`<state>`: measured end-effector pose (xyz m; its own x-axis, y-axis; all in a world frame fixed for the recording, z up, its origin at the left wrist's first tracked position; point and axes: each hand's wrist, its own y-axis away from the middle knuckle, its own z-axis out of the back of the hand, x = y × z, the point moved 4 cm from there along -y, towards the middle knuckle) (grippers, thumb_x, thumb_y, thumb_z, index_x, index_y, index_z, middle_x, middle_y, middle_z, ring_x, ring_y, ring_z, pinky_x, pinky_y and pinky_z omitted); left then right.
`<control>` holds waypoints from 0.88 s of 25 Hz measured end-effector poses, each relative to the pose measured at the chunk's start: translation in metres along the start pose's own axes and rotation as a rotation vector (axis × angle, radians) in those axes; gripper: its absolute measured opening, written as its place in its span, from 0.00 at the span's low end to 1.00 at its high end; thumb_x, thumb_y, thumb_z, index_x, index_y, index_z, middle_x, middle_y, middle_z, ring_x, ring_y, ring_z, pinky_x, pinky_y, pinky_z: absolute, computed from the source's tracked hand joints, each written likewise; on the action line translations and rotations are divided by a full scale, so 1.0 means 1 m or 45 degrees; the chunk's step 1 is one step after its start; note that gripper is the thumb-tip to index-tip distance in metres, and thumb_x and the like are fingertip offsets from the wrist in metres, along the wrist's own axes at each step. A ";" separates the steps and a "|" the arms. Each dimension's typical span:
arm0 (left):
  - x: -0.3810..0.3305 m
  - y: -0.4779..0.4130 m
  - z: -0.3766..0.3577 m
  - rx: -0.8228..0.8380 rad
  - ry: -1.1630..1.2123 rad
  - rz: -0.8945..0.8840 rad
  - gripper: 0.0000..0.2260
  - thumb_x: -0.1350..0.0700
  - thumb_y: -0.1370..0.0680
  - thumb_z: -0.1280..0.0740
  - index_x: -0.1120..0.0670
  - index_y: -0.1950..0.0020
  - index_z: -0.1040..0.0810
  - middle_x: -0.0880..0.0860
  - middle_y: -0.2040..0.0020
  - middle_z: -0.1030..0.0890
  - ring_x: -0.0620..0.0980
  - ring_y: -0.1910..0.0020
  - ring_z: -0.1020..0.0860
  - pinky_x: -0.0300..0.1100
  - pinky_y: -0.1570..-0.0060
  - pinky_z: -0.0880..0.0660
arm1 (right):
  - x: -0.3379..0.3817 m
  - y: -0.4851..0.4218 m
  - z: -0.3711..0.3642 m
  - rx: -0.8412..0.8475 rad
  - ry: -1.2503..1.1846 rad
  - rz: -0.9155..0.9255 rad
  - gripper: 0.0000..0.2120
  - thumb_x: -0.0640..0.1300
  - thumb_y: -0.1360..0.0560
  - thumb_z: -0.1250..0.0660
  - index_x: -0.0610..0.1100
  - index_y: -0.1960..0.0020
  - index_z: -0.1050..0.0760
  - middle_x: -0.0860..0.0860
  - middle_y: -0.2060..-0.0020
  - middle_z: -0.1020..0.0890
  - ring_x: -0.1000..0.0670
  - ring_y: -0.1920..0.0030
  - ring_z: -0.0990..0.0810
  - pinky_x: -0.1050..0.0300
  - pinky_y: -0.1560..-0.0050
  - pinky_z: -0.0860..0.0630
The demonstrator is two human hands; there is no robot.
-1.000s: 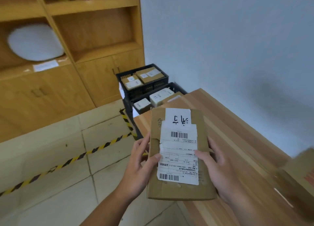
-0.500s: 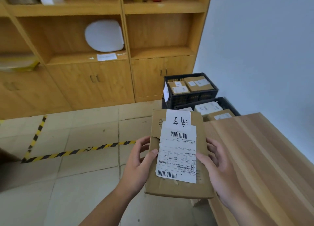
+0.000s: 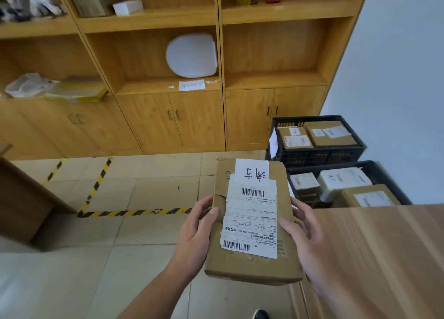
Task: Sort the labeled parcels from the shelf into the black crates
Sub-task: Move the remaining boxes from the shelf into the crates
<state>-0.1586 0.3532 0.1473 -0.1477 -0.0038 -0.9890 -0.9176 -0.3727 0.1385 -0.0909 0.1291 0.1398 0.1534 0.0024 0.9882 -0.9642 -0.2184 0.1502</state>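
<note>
Brown cardboard parcel (image 3: 252, 222) was held label-up in front of the body, over the tiled floor (image 3: 144, 189) and just left of the wooden tabletop (image 3: 384, 258). The left grip (image 3: 194, 237) clasped its left edge, thumb on the top face beside the torn shipping label, fingers below. The right grip (image 3: 310, 249) clasped the right edge the same way, thumb touching the label's margin. A white slip with handwritten characters lay at the parcel's far end, above the barcode. Two black crates stood beyond, against the wall. The far crate (image 3: 319, 154) held two brown labeled boxes side by side. The near crate (image 3: 336, 166), beside the tabletop, held white-wrapped parcels and one brown box. The wooden shelf unit (image 3: 149, 18) lay behind. A white oval object (image 3: 192, 56) leaned in one bay, with a paper note (image 3: 192, 85) before it. Yellow-black tape (image 3: 134, 213) ran across the floor.
</note>
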 end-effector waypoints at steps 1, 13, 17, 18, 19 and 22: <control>-0.006 -0.015 -0.004 -0.016 0.001 -0.003 0.13 0.53 0.16 0.39 0.45 0.32 0.24 0.42 0.43 0.16 0.44 0.42 0.19 0.36 0.51 0.22 | 0.004 -0.017 0.000 0.017 -0.008 0.000 0.19 0.45 0.21 0.30 0.64 0.36 0.24 0.65 0.43 0.17 0.59 0.41 0.18 0.53 0.42 0.22; -0.028 -0.142 -0.019 -0.146 -0.003 -0.004 0.13 0.52 0.16 0.39 0.45 0.32 0.24 0.44 0.40 0.17 0.46 0.42 0.18 0.40 0.51 0.21 | 0.029 -0.166 -0.005 0.176 0.022 -0.017 0.25 0.55 0.25 0.29 0.65 0.29 0.29 0.61 0.38 0.18 0.53 0.37 0.19 0.41 0.38 0.20; -0.028 -0.194 -0.008 -0.151 -0.015 -0.005 0.12 0.51 0.16 0.38 0.43 0.33 0.23 0.43 0.40 0.17 0.46 0.40 0.19 0.50 0.41 0.22 | 0.028 -0.214 -0.022 0.169 0.025 -0.040 0.23 0.49 0.21 0.30 0.65 0.29 0.29 0.61 0.38 0.18 0.55 0.38 0.18 0.42 0.38 0.20; -0.028 -0.209 -0.006 -0.149 -0.003 -0.004 0.12 0.52 0.16 0.38 0.44 0.33 0.23 0.43 0.40 0.17 0.47 0.40 0.19 0.51 0.41 0.22 | 0.030 -0.227 -0.027 0.167 0.024 -0.042 0.23 0.48 0.21 0.31 0.64 0.29 0.29 0.61 0.38 0.18 0.55 0.38 0.18 0.42 0.37 0.20; -0.028 -0.220 -0.004 -0.146 0.016 0.006 0.13 0.52 0.16 0.38 0.44 0.33 0.23 0.44 0.40 0.17 0.47 0.40 0.19 0.50 0.42 0.22 | 0.032 -0.235 -0.031 0.167 0.024 -0.045 0.23 0.48 0.21 0.31 0.64 0.29 0.29 0.61 0.38 0.18 0.55 0.37 0.18 0.42 0.36 0.21; -0.036 -0.280 0.008 -0.085 0.040 -0.009 0.13 0.53 0.16 0.38 0.45 0.32 0.23 0.43 0.41 0.16 0.46 0.41 0.18 0.45 0.45 0.22 | 0.033 -0.286 -0.050 0.102 0.047 -0.042 0.22 0.50 0.21 0.30 0.65 0.30 0.29 0.61 0.36 0.19 0.54 0.35 0.20 0.40 0.34 0.23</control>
<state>0.1005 0.4649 0.1442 -0.1289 -0.0296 -0.9912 -0.8916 -0.4341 0.1289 0.1791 0.2406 0.1313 0.1755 0.0463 0.9834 -0.9381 -0.2949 0.1813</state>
